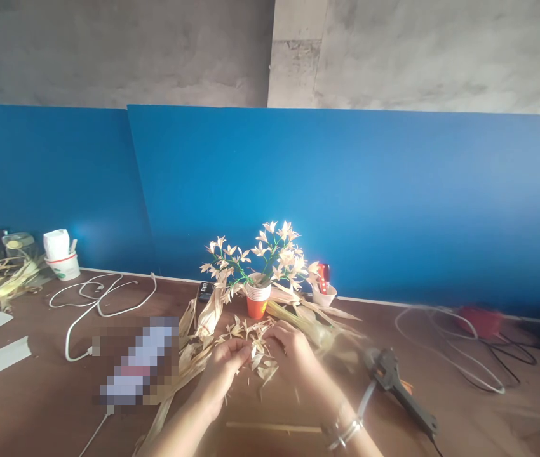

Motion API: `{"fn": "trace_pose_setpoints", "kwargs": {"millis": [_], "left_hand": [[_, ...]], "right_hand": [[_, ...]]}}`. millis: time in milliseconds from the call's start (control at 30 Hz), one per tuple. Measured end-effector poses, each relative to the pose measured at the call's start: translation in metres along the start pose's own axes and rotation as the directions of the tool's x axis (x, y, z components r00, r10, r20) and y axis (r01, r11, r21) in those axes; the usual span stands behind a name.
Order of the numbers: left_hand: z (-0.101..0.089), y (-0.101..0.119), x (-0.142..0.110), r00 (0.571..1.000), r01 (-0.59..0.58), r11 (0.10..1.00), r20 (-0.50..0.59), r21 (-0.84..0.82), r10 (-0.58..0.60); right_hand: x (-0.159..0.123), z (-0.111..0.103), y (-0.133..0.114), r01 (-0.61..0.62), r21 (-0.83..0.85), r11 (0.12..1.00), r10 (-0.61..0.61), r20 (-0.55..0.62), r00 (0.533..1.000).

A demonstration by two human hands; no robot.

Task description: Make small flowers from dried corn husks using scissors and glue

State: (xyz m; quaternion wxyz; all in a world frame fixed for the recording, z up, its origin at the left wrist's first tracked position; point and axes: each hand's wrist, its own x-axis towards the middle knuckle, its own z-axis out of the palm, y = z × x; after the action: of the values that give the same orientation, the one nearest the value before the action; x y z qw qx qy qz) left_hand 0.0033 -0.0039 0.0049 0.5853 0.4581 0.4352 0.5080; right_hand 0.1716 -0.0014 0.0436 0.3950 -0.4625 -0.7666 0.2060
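My left hand point(225, 371) is closed in a pinch, thumb against the fingers, beside a small pile of cut corn husk pieces point(265, 370). What it pinches is too small to make out. Over the right side of that pile is my right hand point(291, 343), its fingers bent together and their tips among the pale pieces; anything in them is hidden. Just beyond both hands stands an orange and white paper cup point(257, 301) holding husk flowers point(286, 254) on green stems. Long dried corn husks point(210, 314) lie around the cup and to the left of my left hand.
A hot glue gun point(401, 387) lies right of my right forearm. A thin stick point(274, 428) is in front. A blurred-out phone-like object point(139, 365) and white cable point(103, 295) lie left. Behind, a small white cup point(324, 296) holds a red-handled tool. A blue partition point(346, 190) closes the back.
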Motion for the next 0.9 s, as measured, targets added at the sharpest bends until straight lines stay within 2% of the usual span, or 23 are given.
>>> {"fn": "trace_pose_setpoints", "kwargs": {"millis": [100,233,333,400,500,533,600,700,900], "left_hand": [[0.0,0.004,-0.003,0.999,-0.012,0.997,-0.051,0.078,0.016],[0.001,0.011,-0.006,0.974,-0.128,0.968,-0.155,0.217,0.163],[0.0,0.015,-0.007,0.963,-0.183,0.928,-0.133,0.326,0.237],[-0.001,0.014,-0.008,0.935,-0.287,0.84,-0.055,0.46,0.349],[-0.003,0.01,-0.009,0.811,-0.488,0.577,0.096,0.655,0.577],[-0.003,0.009,-0.008,0.776,-0.517,0.499,0.134,0.696,0.617],[-0.004,0.005,-0.008,0.742,-0.531,0.409,0.174,0.742,0.647],[-0.005,0.003,-0.006,0.743,-0.534,0.382,0.204,0.754,0.638],[-0.004,0.004,-0.008,0.827,-0.469,0.493,0.168,0.733,0.536]], "right_hand": [[0.0,0.0,-0.002,-0.017,-0.021,1.0,0.016,-0.009,1.0],[-0.002,0.0,-0.008,0.045,-0.036,0.998,-0.044,0.02,0.999],[-0.004,0.001,-0.015,0.088,-0.068,0.994,-0.083,0.07,0.994],[-0.005,0.002,-0.019,0.099,-0.09,0.991,-0.09,0.094,0.991],[-0.006,0.003,-0.023,0.104,-0.114,0.988,-0.091,0.115,0.989],[-0.006,0.003,-0.023,0.105,-0.119,0.987,-0.091,0.121,0.988],[-0.006,0.004,-0.023,0.113,-0.126,0.986,-0.097,0.128,0.987],[-0.006,0.004,-0.022,0.135,-0.128,0.982,-0.12,0.122,0.985],[-0.005,0.004,-0.023,0.125,-0.138,0.983,-0.111,0.101,0.989]]}}
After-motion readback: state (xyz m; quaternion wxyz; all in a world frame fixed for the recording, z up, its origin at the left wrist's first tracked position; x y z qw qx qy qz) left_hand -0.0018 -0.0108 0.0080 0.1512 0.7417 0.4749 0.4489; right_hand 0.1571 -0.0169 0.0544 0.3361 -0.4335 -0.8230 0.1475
